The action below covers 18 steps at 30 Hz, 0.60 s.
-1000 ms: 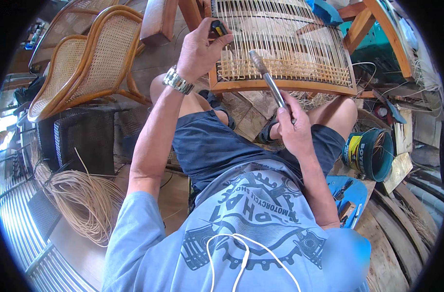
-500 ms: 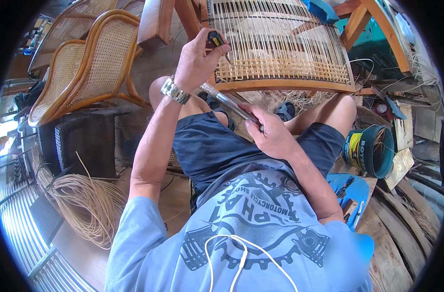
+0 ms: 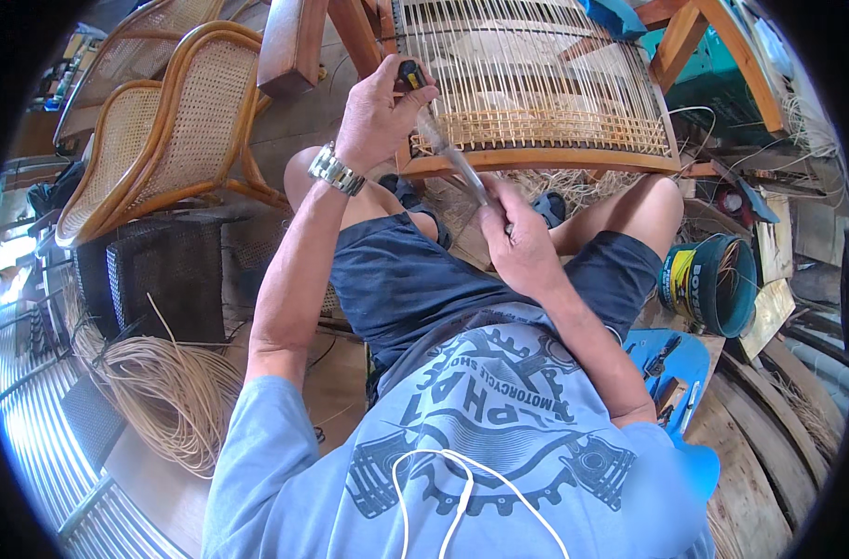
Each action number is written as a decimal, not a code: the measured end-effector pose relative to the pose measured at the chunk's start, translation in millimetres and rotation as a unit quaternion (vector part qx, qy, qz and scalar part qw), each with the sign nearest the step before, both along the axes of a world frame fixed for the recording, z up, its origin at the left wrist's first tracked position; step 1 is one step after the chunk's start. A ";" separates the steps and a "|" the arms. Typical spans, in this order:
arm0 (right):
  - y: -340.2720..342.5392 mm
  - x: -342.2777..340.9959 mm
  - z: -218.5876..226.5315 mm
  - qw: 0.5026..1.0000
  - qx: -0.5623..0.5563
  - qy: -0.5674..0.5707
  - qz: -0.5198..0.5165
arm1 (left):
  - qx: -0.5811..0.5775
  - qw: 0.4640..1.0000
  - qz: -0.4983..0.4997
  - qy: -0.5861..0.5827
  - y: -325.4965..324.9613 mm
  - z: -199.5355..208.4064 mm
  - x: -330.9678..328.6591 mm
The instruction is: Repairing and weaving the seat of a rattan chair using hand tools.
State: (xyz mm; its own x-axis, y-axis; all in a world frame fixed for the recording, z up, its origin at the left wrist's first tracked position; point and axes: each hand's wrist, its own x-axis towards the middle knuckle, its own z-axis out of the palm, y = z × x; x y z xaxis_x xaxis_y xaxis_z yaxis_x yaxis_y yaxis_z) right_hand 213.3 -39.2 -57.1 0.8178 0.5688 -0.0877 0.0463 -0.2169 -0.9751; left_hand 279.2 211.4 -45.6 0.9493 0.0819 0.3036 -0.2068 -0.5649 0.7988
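Note:
My left hand (image 3: 380, 104), with a silver watch on its wrist, is closed around a screwdriver with a black and yellow handle (image 3: 410, 74). Its shaft points down at the left edge of the woven cane seat (image 3: 536, 128); the metal bar's blur covers most of it. In my right hand (image 3: 525, 244) is a silver metal bar (image 3: 466, 170), gripped near its lower end. The bar's upper end is smeared by motion just below my left hand. Long parallel strands (image 3: 527, 56) run across the wooden chair frame (image 3: 545, 162), with denser weaving along the near side.
Cane-backed chairs (image 3: 187, 121) stand at the left, above a coil of cane (image 3: 163, 391). At right are a dark green bucket (image 3: 736, 289) and a blue stool top (image 3: 662, 359) carrying small tools. Cane scraps (image 3: 587, 196) litter the floor beneath the frame.
My right hand has moved slightly up and right, swinging the bar's far end upward toward the screwdriver. My left hand has barely moved.

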 end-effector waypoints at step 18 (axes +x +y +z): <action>-47.8 9.9 12.0 0.984 0.078 0.111 -0.112 | -0.020 0.999 0.029 -0.027 14.4 8.9 0.6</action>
